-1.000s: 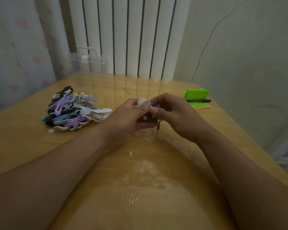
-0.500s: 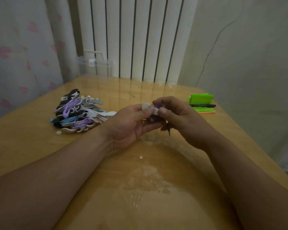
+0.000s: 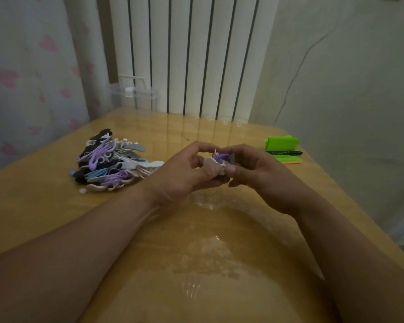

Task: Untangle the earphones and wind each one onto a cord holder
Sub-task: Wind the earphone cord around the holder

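Above the middle of the wooden table, my left hand grips a white cord holder with thumb and curled fingers. My right hand pinches the purple earphone cord wound on that holder. Fingers hide most of the cord and the holder's far side. A pile of earphones and cord holders, purple, white, black and blue, lies on the table to the left of my hands.
A green pad stack with a black marker across it sits at the right table edge. A clear plastic box stands at the back by the radiator. A small white piece lies in front of the pile.
The hands have turned the holder, so its white flat end and the purple cord now face up between them. The dark plug that hung below the right hand is out of sight.
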